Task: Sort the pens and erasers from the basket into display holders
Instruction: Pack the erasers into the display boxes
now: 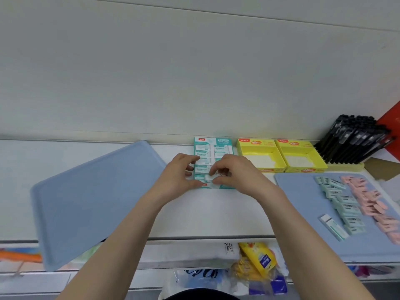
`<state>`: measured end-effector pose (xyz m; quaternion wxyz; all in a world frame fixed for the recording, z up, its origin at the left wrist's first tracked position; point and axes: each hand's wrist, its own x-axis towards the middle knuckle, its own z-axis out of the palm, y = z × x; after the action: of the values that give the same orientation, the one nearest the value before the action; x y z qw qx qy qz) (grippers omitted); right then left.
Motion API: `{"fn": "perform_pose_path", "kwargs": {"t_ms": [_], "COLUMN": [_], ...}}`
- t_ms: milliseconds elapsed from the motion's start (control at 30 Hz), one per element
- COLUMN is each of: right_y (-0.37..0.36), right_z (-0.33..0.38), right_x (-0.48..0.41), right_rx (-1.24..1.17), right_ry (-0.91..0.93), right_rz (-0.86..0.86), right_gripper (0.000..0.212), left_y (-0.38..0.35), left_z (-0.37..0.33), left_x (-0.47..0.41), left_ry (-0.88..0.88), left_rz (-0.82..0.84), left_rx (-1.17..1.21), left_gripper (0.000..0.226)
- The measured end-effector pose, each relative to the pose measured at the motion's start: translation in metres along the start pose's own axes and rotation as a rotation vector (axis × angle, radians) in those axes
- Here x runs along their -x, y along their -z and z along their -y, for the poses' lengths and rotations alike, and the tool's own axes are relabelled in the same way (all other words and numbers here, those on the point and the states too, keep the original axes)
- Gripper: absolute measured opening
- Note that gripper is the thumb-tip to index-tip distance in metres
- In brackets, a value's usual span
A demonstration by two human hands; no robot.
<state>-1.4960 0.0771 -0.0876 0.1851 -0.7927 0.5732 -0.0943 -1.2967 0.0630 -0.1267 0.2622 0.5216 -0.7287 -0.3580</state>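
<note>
A pale wall (194,72) backs a white desk (216,213). On the desk stands a teal eraser display box (223,146), partly filled with rows of boxed erasers. Both hands hang over its near end. The right hand (236,172) has its fingers (216,167) narrowed to a pinch, with thumb and forefinger holding a white eraser (208,178) low in the box. The left hand (179,172) curls its fingers (188,167) against the box's left wall; whether they grip it I cannot tell.

Just right of the right fingers sit two yellow display boxes (240,148), showing only their white floors. Beyond them, black pens (355,137) lean in a pale yellow holder (346,166). Further right and nearer, a blue tray (303,202) carries green erasers (346,206), pink erasers (368,198) and one white-and-teal eraser (333,226). Left of the left fingers another blue tray (91,195) overhangs the desk edge.
</note>
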Motion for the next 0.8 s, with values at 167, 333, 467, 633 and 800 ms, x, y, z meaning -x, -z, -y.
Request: {"fn": "perform_pose_path", "kwargs": {"t_ms": [167,333,467,633,800], "right_y": [-0.012,-0.019,-0.019,-0.021,-0.019], "right_z": [0.010,0.010,0.005,0.000,-0.004], "right_x": [-0.002,0.000,0.002,0.004,0.006], "right_rx": [-0.095,-0.165,-0.216,-0.278,-0.196], "right_ry": [0.009,-0.017,-0.051,-0.068,-0.017], "right_rz": [-0.073,-0.114,-0.139,-0.132,-0.116], "right_gripper": [0.020,0.018,0.016,0.018,0.021], "left_y": [0.002,0.001,-0.001,-0.006,-0.014], "left_z": [0.002,0.000,0.000,-0.004,-0.012], "left_x": [-0.001,-0.001,0.000,-0.001,-0.003], "left_ry": [0.000,0.017,0.023,0.060,0.107], "left_rz": [0.035,0.042,0.042,0.018,-0.029], "left_rx": [0.033,0.059,0.081,0.057,-0.011], "left_gripper": [0.063,0.048,0.041,0.040,0.040]}}
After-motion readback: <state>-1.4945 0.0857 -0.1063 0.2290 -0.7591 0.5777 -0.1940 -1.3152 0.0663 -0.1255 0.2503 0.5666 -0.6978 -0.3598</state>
